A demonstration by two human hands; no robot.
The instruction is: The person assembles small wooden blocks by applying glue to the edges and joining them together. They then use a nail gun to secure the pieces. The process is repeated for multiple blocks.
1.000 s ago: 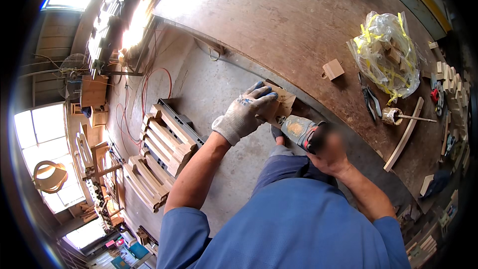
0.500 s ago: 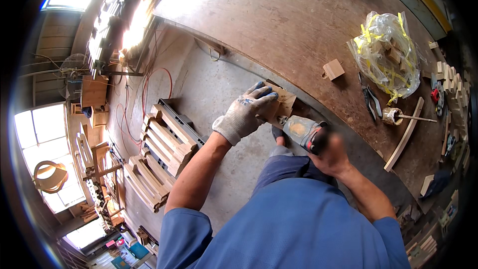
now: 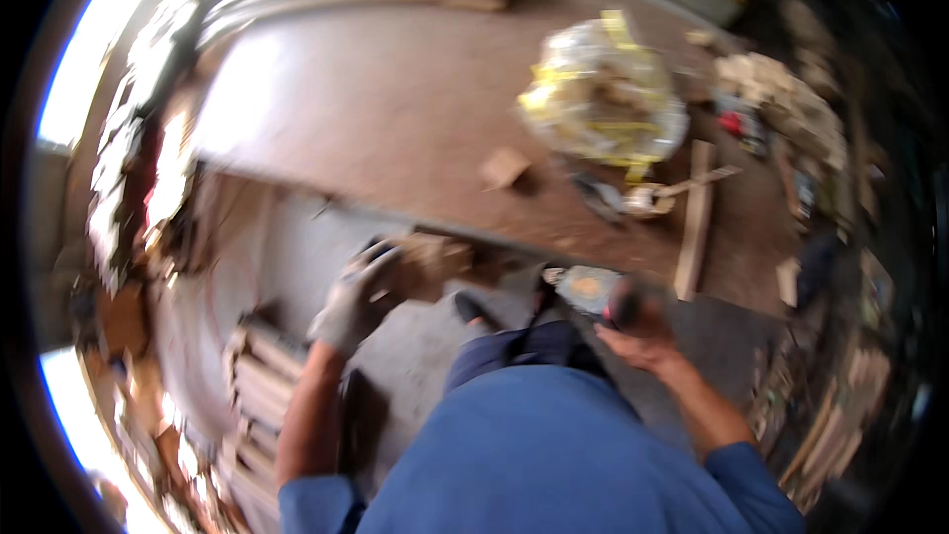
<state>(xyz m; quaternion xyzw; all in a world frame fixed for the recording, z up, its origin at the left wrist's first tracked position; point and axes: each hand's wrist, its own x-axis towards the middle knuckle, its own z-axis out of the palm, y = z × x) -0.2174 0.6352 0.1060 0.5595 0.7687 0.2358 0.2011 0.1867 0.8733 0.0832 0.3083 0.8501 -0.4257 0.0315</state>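
My left hand point(image 3: 358, 299), in a pale glove with dark fingertips, grips the left end of a light wooden block point(image 3: 430, 259) beside the workbench's near edge. Motion blur hides how the fingers wrap round it. To the right, my bare right hand point(image 3: 641, 334) is closed on a handheld power tool point(image 3: 591, 289) with a grey front housing and a red-and-black body. The tool's front end points left, with a gap between it and the block. Its exact kind is not clear.
On the brown workbench point(image 3: 366, 109) are a small wooden cube point(image 3: 506, 168), a clear plastic bag point(image 3: 603, 94) with yellow strips, pliers point(image 3: 596, 198), a small pot with a stick point(image 3: 647, 200) and a wooden strip point(image 3: 697, 222). Slatted wooden pieces point(image 3: 265, 376) stand at lower left.
The view has swung, shifting the bench leftward in the picture. The power tool has drawn away from the block to the right, while my left hand stays at the block.
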